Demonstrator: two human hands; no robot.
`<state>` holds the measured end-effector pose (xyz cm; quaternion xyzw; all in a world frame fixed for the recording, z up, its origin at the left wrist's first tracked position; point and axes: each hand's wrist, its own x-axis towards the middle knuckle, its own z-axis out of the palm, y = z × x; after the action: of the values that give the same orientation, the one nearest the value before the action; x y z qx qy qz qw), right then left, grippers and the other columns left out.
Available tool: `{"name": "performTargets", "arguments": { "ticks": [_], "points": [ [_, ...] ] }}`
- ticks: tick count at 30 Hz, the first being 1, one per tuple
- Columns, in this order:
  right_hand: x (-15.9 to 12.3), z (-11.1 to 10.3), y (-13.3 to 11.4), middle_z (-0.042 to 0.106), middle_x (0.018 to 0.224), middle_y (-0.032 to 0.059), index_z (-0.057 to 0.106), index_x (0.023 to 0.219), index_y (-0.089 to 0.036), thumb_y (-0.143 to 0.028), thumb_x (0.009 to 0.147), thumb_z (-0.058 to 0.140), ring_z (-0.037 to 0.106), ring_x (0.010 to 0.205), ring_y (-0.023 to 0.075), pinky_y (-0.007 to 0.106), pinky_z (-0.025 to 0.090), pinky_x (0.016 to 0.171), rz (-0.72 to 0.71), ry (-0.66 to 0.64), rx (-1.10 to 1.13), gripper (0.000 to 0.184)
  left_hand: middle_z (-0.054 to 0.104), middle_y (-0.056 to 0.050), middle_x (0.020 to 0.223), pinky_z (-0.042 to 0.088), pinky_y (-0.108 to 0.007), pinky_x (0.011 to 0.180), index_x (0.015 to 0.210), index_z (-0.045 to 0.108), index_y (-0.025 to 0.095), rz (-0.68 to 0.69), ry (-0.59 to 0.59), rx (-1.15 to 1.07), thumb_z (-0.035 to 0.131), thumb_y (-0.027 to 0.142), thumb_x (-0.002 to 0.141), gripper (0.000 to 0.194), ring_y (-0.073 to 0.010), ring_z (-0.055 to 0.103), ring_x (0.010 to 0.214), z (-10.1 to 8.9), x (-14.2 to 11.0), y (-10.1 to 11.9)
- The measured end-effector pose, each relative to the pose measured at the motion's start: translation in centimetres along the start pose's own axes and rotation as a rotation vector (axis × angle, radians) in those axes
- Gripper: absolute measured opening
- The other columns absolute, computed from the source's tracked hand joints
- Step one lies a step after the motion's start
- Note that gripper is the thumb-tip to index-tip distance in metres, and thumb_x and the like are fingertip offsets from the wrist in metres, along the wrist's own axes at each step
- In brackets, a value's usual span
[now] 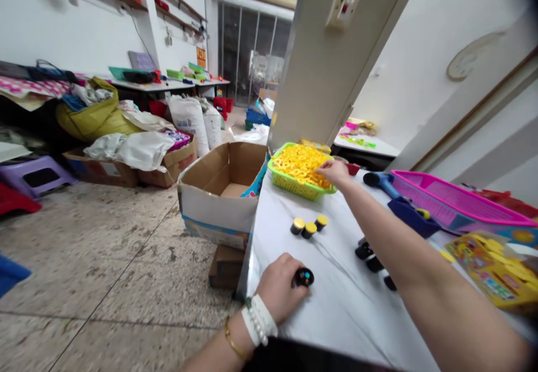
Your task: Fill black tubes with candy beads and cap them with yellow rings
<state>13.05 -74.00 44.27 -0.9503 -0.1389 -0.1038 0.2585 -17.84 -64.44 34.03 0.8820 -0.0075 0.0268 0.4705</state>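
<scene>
My left hand [282, 287] is wrapped around a small black cylinder [303, 277] at the table's near left; its top shows turquoise spots. My right hand [335, 171] reaches far forward to a lime-green basket [302, 190] heaped with small yellow plastic pieces [300, 162]. Its fingers are pinched together at the right side of the heap, and whatever is between them cannot be made out. Between my two hands, three black cylinders with yellow tops [309, 229] stand upright on the white table [336, 305]. More black cylinders [370, 257] lie partly hidden by my right forearm.
An open cardboard box [218, 209] stands against the table's left edge. On the right are a pink basket [458, 198], a dark blue container [412, 218], a blue-handled tool [384, 182] and a yellow printed box [491, 271]. A pillar [323, 69] rises behind the green basket.
</scene>
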Motion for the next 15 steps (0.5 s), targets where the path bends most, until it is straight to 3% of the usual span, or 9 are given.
{"name": "performTargets", "arguments": {
  "ticks": [3,6,7,9,12,13,15],
  "points": [
    [-0.2,-0.7,0.6,0.064,0.076,0.006,0.066,0.079,-0.01,-0.02,0.069,0.073,0.058,0.071,0.0154,0.027,0.043,0.065,0.045,0.036,0.017,0.015,0.058,-0.003,0.091,0.043,-0.029,0.079,0.093,0.068,0.017,0.043,-0.017,0.04,0.069,0.017,0.071,0.022,-0.0177,0.054,0.084,0.1,0.0,-0.2],
    [-3.8,-2.2,0.4,0.059,0.066,0.0012,0.064,0.098,-0.009,-0.019,0.069,0.071,0.052,0.055,0.0107,0.025,0.041,0.053,0.047,0.029,0.291,0.031,0.058,-0.003,0.091,0.045,-0.029,0.079,0.096,0.068,0.019,0.065,-0.043,0.058,0.068,0.021,0.075,0.021,-0.0181,0.056,0.085,0.1,0.0,-0.4],
    [-6.1,-2.6,0.2,0.057,0.063,-0.001,0.062,0.105,-0.01,-0.019,0.067,0.073,0.049,0.05,0.0093,0.023,0.04,0.049,0.032,-0.031,0.46,0.04,0.058,-0.003,0.092,0.045,-0.029,0.08,0.098,0.069,0.02,0.073,-0.049,0.063,0.068,0.023,0.076,0.022,-0.0182,0.056,0.086,0.1,0.0,-0.5],
    [-12.0,-3.0,0.0,0.059,0.062,-0.0013,0.062,0.105,-0.013,-0.023,0.064,0.077,0.048,0.046,0.0081,0.021,0.039,0.044,-0.004,-0.328,0.764,0.045,0.058,-0.003,0.094,0.045,-0.029,0.079,0.1,0.069,0.021,0.09,-0.055,0.079,0.068,0.026,0.077,0.024,-0.0185,0.057,0.088,0.1,0.0,-0.7],
    [-21.0,-2.3,0.7,0.061,0.06,0.0001,0.066,0.093,-0.014,-0.034,0.065,0.081,0.046,0.04,0.0069,0.018,0.032,0.035,0.2,-0.689,0.886,0.037,0.058,-0.002,0.09,0.044,-0.028,0.074,0.1,0.07,0.023,0.121,-0.055,0.121,0.068,0.028,0.079,0.022,-0.0175,0.057,0.082,0.2,-0.1,-0.8],
    [-23.3,-1.8,1.1,0.059,0.056,-0.001,0.066,0.09,-0.014,-0.036,0.065,0.081,0.043,0.037,0.006,0.018,0.031,0.033,0.269,-0.746,0.902,0.036,0.057,-0.002,0.087,0.043,-0.027,0.071,0.098,0.07,0.023,0.135,-0.055,0.128,0.067,0.029,0.08,0.02,-0.0168,0.057,0.079,0.2,-0.1,-0.8],
    [-26.3,-0.7,1.9,0.053,0.048,-0.004,0.067,0.087,-0.015,-0.039,0.068,0.08,0.037,0.033,0.0043,0.017,0.027,0.031,0.366,-0.738,0.913,0.033,0.056,-0.001,0.081,0.042,-0.026,0.068,0.094,0.07,0.022,0.159,-0.055,0.128,0.064,0.03,0.082,0.015,-0.0158,0.056,0.075,0.3,0.0,-0.8]
  ]
}}
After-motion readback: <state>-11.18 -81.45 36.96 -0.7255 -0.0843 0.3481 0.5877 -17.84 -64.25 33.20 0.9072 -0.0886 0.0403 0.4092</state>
